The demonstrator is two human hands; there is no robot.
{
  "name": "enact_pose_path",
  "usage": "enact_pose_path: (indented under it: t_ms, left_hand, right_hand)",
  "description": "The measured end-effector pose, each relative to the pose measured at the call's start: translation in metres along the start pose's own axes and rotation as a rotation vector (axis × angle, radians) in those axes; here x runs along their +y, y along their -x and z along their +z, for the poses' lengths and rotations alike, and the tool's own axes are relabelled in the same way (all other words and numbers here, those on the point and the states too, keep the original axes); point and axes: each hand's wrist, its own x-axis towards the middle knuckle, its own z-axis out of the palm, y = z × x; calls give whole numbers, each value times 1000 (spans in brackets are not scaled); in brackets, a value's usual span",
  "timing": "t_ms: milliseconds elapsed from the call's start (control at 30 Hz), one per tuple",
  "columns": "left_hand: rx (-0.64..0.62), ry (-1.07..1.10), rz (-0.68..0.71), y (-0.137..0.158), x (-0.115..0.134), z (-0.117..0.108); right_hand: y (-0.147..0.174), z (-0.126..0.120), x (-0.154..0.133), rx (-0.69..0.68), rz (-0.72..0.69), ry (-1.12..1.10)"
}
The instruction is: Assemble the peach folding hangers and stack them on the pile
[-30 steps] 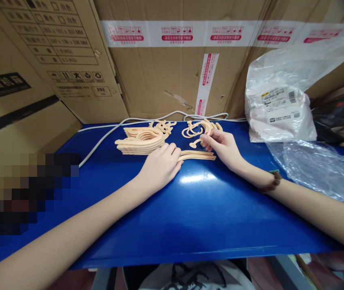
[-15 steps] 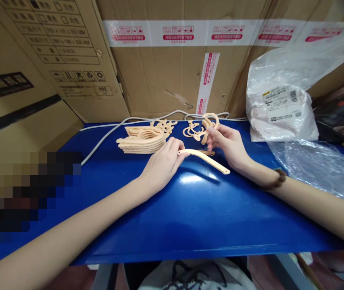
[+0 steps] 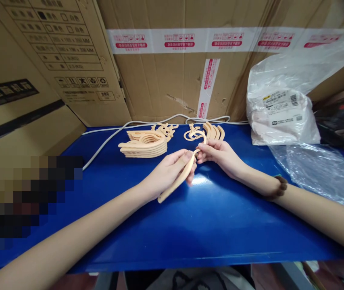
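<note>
My left hand pinches a beige, gently curved hanger arm, whose free end slants down toward me. In my right hand is a beige hanger hook, gripped near its stem. The stem of the hook meets the upper end of the arm between my fingertips; whether the two are joined I cannot tell. A neat stack of beige curved hanger parts lies left of my hands. Behind my right hand lie several loose curved arms and loose hooks.
More loose hooks lie behind the stack on the blue table. A grey-white cable runs along the back. Cardboard boxes wall the rear and left. A white plastic bag and clear plastic film sit at right.
The hook in my right hand has come left and down to the arm's end. My left hand has moved right and turned the arm, so its free end points down-left.
</note>
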Motion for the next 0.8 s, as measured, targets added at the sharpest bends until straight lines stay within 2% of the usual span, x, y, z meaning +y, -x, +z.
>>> enact_pose_path:
  t_ms: [67, 100, 233, 300, 433, 800]
  left_hand:
    - [14, -81, -21, 3, 1, -1]
    - [31, -203, -26, 4, 2, -1]
    - [69, -1095, -64, 7, 3, -1]
    - [71, -1290, -97, 6, 2, -2]
    - [101, -1322, -137, 3, -2, -4]
    - [164, -1238, -112, 5, 1, 0]
  right_hand:
    - [-1, 0, 1, 12, -4, 9]
    - [-1, 0, 2, 23, -9, 15]
    - [-1, 0, 1, 72, -34, 37]
    - [-2, 0, 1, 86, -42, 43]
    - [-3, 0, 1, 94, -41, 44]
    - [-3, -1, 2, 95, -10, -27]
